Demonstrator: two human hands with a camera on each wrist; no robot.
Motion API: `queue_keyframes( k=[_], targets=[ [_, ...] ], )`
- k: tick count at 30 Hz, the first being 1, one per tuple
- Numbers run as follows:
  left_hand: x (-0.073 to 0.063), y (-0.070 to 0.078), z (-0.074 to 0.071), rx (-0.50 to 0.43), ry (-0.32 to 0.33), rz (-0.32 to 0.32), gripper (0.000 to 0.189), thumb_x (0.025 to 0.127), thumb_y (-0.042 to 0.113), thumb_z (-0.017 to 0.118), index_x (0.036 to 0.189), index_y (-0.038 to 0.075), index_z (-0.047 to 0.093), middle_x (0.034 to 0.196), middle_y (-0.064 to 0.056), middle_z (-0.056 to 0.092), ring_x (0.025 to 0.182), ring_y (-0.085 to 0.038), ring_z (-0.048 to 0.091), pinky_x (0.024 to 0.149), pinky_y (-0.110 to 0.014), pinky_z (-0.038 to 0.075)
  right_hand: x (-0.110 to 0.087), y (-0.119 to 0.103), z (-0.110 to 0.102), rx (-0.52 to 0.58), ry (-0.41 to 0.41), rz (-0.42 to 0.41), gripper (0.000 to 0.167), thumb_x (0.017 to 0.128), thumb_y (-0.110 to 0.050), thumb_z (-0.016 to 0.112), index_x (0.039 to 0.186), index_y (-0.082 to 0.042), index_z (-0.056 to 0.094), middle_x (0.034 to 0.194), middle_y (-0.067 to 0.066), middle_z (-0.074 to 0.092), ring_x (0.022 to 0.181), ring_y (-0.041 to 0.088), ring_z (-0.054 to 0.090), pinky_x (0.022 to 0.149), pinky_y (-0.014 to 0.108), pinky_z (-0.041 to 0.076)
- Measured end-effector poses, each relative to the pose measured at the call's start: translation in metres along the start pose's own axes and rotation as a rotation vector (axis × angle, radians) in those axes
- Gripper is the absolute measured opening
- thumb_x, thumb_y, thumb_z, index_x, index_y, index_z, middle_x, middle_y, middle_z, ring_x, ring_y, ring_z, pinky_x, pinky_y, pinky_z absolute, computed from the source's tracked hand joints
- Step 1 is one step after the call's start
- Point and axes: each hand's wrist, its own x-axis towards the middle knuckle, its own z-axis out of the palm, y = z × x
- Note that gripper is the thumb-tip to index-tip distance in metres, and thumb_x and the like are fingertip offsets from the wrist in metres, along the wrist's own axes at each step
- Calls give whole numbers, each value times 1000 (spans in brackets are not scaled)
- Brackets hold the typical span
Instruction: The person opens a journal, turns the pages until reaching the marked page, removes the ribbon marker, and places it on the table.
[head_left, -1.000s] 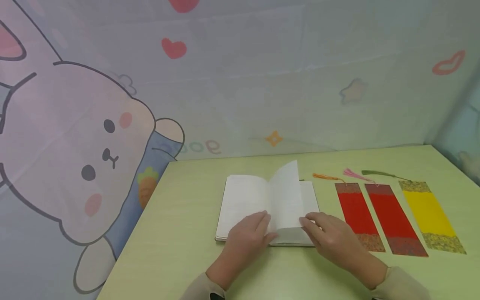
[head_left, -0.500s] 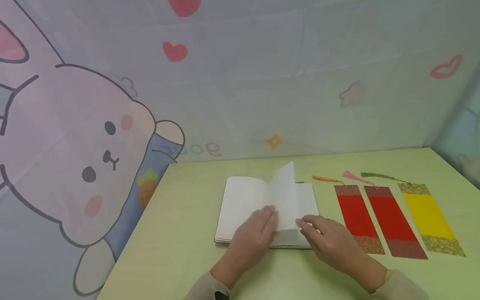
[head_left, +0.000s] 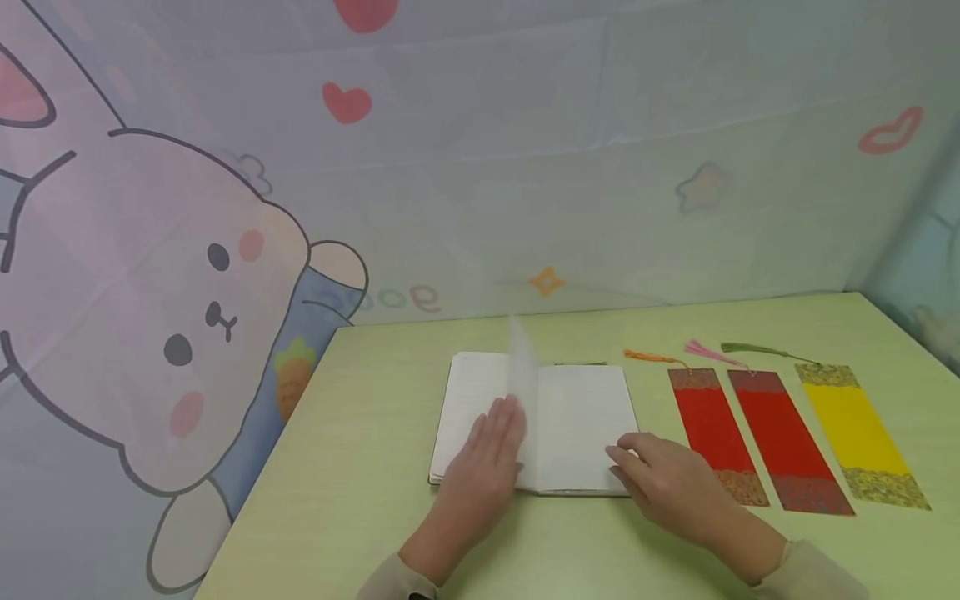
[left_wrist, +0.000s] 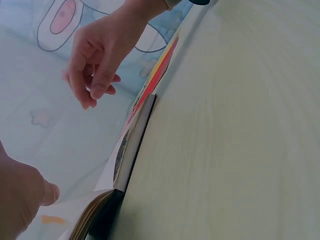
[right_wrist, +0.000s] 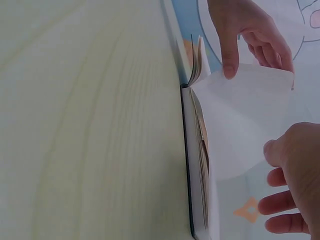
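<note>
An open notebook (head_left: 585,429) with white pages lies on the table. One of its pages (head_left: 523,367) stands nearly upright near the spine. My left hand (head_left: 483,462) touches this turning page with straight fingers over the left half. In the right wrist view, the left hand (right_wrist: 257,35) is at the raised page (right_wrist: 245,115), thumb on the near side. My right hand (head_left: 667,483) hovers by the right page's lower outer edge, fingers loosely bent, nothing held. The left wrist view shows the right hand (left_wrist: 102,60) above the notebook (left_wrist: 137,135), with a patterned piece between its pages.
Right of the notebook lie a red bookmark (head_left: 716,425) with an orange tassel, another red bookmark (head_left: 787,433) with a pink tassel, and a yellow bookmark (head_left: 862,425) with a green tassel. A thin green strand (head_left: 592,363) shows behind the notebook. A printed cloth (head_left: 480,183) hangs behind.
The page has swung from the right side to nearly upright, exposing the right page. My left hand has shifted left after reaching right; my right hand has come away from the page.
</note>
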Motion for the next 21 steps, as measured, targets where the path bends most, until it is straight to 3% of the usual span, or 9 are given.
queue_keyframes(
  k=[3, 7, 9, 11, 17, 21],
  targets=[
    [-6, -2, -1, 32, -51, -67, 62, 84, 14, 62, 134, -12, 37, 141, -30, 32, 131, -38, 33, 100, -45, 35, -7, 3, 0, -1, -83, 45, 51, 101, -37, 27, 94, -7, 68, 84, 4, 61, 67, 16, 58, 52, 27, 51],
    [-12, -3, -2, 42, -102, -152, 79, 69, 17, 80, 134, -6, 41, 142, -31, 30, 131, -40, 31, 102, -47, 33, -13, 5, -2, 11, -143, 81, 19, 89, -24, 62, 92, -7, 68, 83, 2, 59, 67, 14, 57, 53, 25, 51],
    [-15, -4, -1, 33, -122, -185, 80, 66, 18, 82, 133, -3, 44, 142, -31, 30, 131, -41, 31, 102, -47, 33, -14, 6, -3, 8, -160, 90, 18, 77, -17, 75, 91, -7, 68, 82, 1, 59, 68, 13, 56, 53, 24, 51],
    [-17, -5, -1, 30, -155, -219, 81, 65, 21, 83, 133, -1, 44, 143, -32, 26, 132, -42, 28, 103, -48, 31, -15, 6, -4, -4, -175, 99, 26, 69, -13, 81, 91, -7, 69, 82, 1, 59, 68, 13, 55, 53, 24, 50],
    [-23, -8, -3, 39, -320, -320, 92, 70, 33, 80, 141, 0, 32, 147, -35, 7, 134, -47, 16, 106, -50, 25, -19, 9, -6, -34, -201, 115, 28, 63, -12, 83, 87, -9, 68, 79, 0, 57, 66, 13, 53, 51, 22, 48],
    [-24, -8, -7, 46, -424, -350, 78, 76, 37, 74, 137, 3, 40, 147, -35, 5, 135, -47, 13, 107, -51, 22, -20, 10, -7, -40, -213, 138, 25, 63, -11, 83, 81, -12, 65, 76, -2, 55, 62, 11, 49, 47, 19, 43]
  ],
)
